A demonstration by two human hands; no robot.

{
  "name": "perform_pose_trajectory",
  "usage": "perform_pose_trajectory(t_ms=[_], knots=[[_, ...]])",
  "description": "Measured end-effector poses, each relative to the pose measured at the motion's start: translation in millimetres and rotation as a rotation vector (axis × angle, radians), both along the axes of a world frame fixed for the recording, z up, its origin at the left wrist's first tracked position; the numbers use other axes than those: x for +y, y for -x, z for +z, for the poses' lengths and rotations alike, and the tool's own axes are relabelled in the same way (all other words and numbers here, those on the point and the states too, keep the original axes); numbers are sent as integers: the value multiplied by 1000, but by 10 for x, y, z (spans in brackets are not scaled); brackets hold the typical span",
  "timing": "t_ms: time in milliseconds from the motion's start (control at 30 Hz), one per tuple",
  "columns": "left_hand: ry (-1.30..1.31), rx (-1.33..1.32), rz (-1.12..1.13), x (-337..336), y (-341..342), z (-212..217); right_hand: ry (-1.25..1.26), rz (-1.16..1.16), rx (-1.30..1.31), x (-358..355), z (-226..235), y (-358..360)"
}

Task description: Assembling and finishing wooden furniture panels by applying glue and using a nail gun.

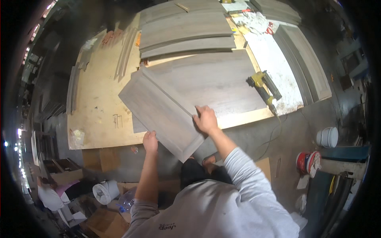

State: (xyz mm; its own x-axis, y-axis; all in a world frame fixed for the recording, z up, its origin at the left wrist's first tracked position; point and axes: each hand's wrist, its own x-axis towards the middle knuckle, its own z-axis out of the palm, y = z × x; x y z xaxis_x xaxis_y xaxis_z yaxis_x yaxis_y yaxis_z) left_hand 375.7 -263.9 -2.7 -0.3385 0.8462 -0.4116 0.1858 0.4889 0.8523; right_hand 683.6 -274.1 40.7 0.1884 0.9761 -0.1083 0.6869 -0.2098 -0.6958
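Observation:
A grey wood-grain cabinet door (162,115) with a raised frame lies at a slant across the front edge of the table, its near corner jutting out toward my body. My left hand (150,142) grips its left long edge, with the fingertips at the rim and the rest of the fingers partly hidden. On the opposite long edge, my right hand (206,119) holds the door, fingers bent over the rim. Beneath the far part of the door is a larger flat grey panel (226,79). A yellow and black nail gun (265,87) rests to the right, its hose hanging off the table.
Grey panels (186,27) are stacked at the table's far side, and more (305,59) stand at the right. Thin strips (126,53) lie on the plywood tabletop (95,115). A white bucket (327,137), a red bucket (307,162) and cardboard boxes (106,222) surround me on the floor.

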Motion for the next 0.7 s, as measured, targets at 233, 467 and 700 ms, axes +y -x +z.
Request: perform_pose_trajectory(t_ms=[233,467,700], knots=[[-60,643,-259,19,67,-110,16,-146,73,-1018,-125,235],[-61,789,-548,750,-554,227,290,-279,601,-1463,-178,592],[-393,803,-935,1727,-713,140,250,-254,921,-1043,-277,877]])
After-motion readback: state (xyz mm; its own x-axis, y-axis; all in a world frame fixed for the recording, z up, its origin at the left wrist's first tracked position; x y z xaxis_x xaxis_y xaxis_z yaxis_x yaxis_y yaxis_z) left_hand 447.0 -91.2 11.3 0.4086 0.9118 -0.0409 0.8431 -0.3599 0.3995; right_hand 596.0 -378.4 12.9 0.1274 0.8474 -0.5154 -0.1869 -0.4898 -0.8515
